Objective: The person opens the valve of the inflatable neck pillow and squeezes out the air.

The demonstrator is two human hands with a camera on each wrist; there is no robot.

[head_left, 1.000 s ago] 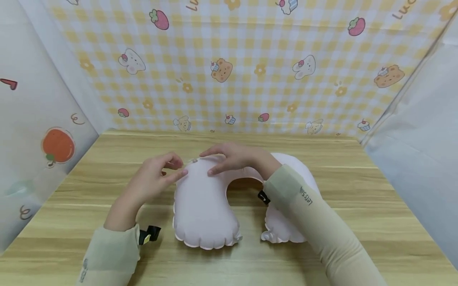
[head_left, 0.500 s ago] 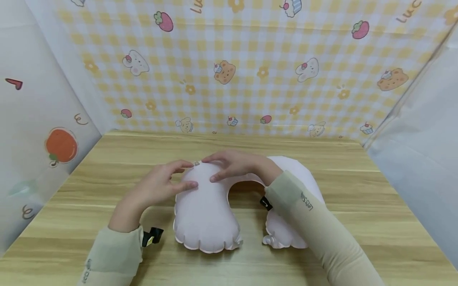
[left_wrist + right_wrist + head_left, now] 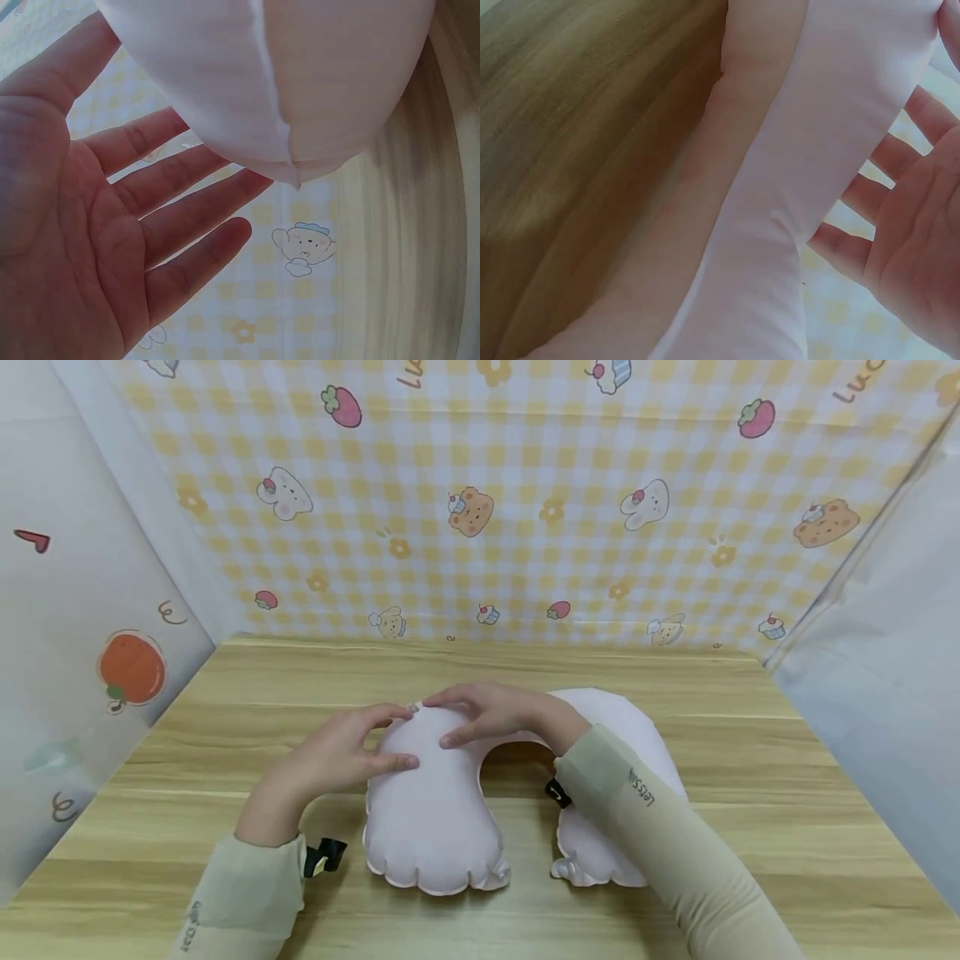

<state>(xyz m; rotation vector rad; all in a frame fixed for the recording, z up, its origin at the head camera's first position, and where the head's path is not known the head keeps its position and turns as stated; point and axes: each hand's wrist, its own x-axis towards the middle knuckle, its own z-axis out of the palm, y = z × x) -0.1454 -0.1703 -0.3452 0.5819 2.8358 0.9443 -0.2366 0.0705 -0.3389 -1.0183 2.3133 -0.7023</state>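
A pale pink inflatable U-shaped neck pillow (image 3: 435, 810) lies on the table, its two rounded ends toward me. My left hand (image 3: 341, 756) is at the outer edge of its left arm, thumb on the top face and a fingertip near a small clear valve (image 3: 414, 707). In the left wrist view, the fingers (image 3: 195, 210) are spread and fairly straight, some tips against the underside. Across the pillow's left curve reaches my right hand (image 3: 495, 712), thumb on top and fingertips by the valve. The right wrist view shows its fingers (image 3: 891, 156) extended along the far side.
The wood-grain table (image 3: 750, 777) extends around the pillow. A yellow checked cloth (image 3: 525, 552) with cartoon prints hangs at the back, and pale side sheets (image 3: 60, 635) stand left and right. Black wrist-camera mounts (image 3: 326, 857) stick out from the sleeves.
My left hand has moved right and inward, its thumb sliding onto the pillow's top face and its fingers reaching the valve. The right hand stays nearly still on the pillow.
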